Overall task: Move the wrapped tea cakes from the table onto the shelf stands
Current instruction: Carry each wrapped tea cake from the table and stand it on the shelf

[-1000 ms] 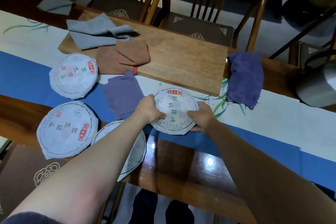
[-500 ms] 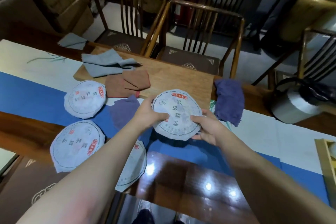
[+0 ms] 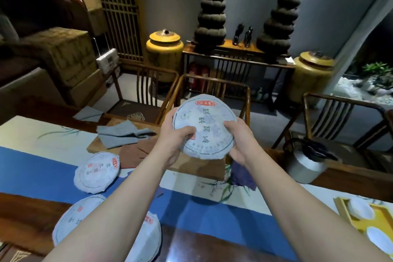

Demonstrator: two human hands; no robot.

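Both your hands grip one wrapped tea cake (image 3: 205, 125) above the table (image 3: 212, 242): left hand (image 3: 174, 134) on its left edge, right hand (image 3: 239, 140) on its right.

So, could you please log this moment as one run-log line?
left hand: holds tea cake | right hand: holds it too | cake: lifted off table | three cakes left

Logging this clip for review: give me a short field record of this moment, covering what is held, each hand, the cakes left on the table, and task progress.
held item: wrapped tea cake, lifted clear of the table, printed face toward the camera
left hand: grips the cake's left edge, thumb on its face
right hand: grips the right edge
cakes on table: three, one on the blue runner, two at the near edge, partly hidden by the left arm
shelf stands: not in view
progress: cake picked up, not yet placed
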